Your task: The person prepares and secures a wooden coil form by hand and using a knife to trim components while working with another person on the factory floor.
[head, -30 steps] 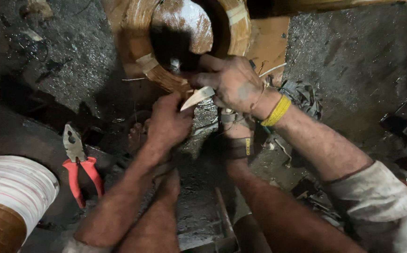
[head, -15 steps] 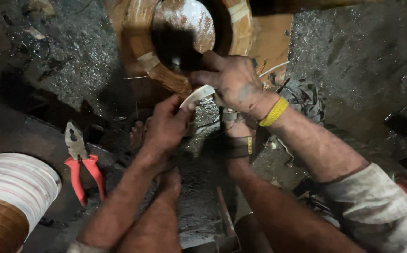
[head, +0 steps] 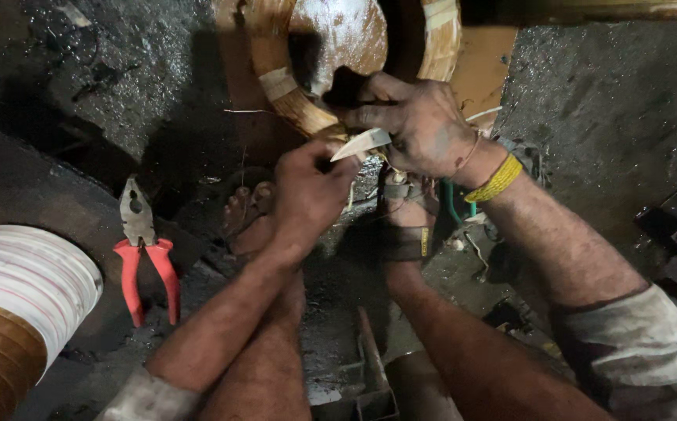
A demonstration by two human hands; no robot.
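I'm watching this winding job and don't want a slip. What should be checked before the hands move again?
1. Left hand grips the white strip: ok.
2. Right hand steadies the coil: ok.
3. Strip free of tears: cannot tell.
4. Pliers apart from both hands, on the floor: ok.
5. Bare feet away from the work: not ok, directly below the hands.

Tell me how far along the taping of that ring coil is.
Done: most of the coil shows tan wrapping, with one pale band on its left side. In hand: the left hand and right hand hold a white strip at the coil's lower edge. Left: I cannot tell how much is unwrapped; the far side is hidden. The pliers lie unused.
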